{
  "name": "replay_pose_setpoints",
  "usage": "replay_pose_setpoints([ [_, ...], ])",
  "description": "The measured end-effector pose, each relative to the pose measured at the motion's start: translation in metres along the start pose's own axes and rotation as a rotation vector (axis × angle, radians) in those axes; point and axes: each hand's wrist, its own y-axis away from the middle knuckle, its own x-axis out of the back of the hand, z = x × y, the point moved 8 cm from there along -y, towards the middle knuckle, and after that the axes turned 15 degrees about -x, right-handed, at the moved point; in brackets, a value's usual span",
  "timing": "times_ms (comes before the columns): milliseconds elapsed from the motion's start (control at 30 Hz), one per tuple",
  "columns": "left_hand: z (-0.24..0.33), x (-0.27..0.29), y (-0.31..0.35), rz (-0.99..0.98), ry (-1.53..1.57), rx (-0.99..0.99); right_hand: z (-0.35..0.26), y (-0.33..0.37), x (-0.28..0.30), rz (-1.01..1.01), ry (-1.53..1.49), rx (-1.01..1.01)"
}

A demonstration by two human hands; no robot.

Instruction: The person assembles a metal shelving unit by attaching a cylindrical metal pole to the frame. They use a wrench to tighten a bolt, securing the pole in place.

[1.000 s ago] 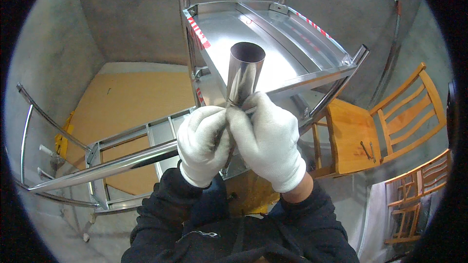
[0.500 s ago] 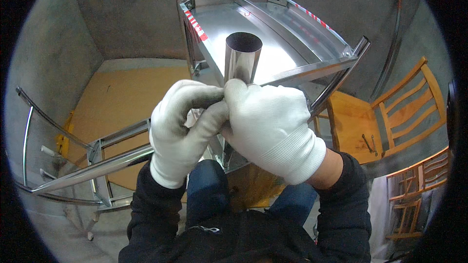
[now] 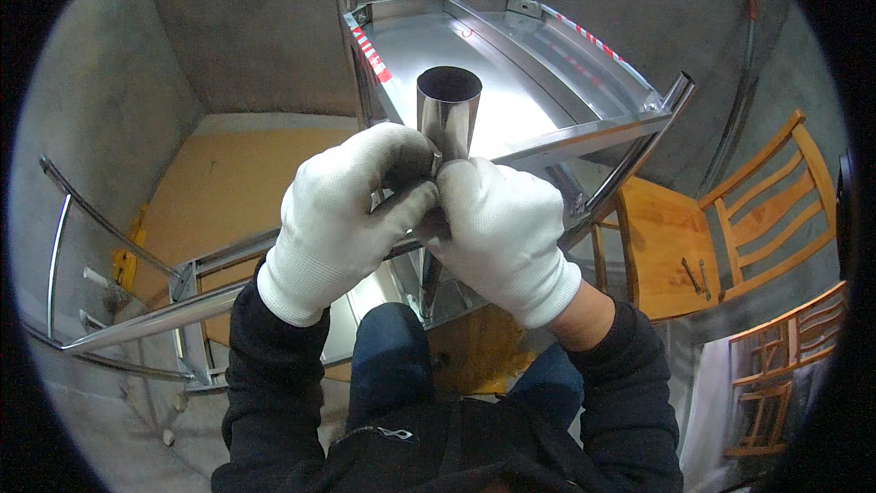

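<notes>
Both hands wear white knitted gloves and meet in front of an open-topped shiny steel tube (image 3: 447,116), the near leg of a metal frame. My left hand (image 3: 351,201) is closed in a pinch, thumb against forefinger, on a small metal piece (image 3: 436,163) whose exact kind I cannot make out. My right hand (image 3: 502,228) is closed beside it, its fingertips touching the left ones; what it holds, if anything, is hidden. Behind the tube stretches the frame's steel shelf panel (image 3: 484,64), with red-and-white tape along its edges.
On the right stands a wooden chair (image 3: 671,246) with two small wrenches (image 3: 695,277) on its seat. A second tubular metal frame (image 3: 164,319) lies at the left, near brown sheeting (image 3: 228,192) on the floor. A dark cable (image 3: 737,110) runs down the wall.
My hands have shifted slightly left, and the left fingers have turned, so the small metal piece now shows between them. The whole view has moved a little. The frame stays in place.
</notes>
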Motion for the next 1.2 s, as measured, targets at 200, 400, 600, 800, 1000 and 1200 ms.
replay_pose_setpoints([
  [200, 0.007, -0.002, 0.000, 0.050, 0.133, -0.024, -0.008, 0.001, 0.000, 0.085, 0.046, 0.097],
  [400, 0.032, 0.004, -0.008, -0.116, -0.377, -0.388, -0.013, 0.006, -0.004, 0.079, 0.127, 0.170],
  [600, 0.038, 0.010, -0.003, -0.070, -0.704, -0.575, -0.019, -0.002, -0.005, -0.162, 0.222, 0.133],
  [800, 0.034, 0.012, 0.002, -0.077, -0.765, -0.579, -0.030, -0.007, -0.003, -0.154, 0.281, 0.182],
  [1000, 0.025, 0.011, 0.012, -0.132, -0.831, -0.535, -0.040, -0.012, -0.008, -0.245, 0.303, 0.296],
  [1200, 0.013, 0.004, 0.024, -0.211, -0.826, -0.406, -0.050, -0.009, -0.014, -0.275, 0.455, 0.499],
])
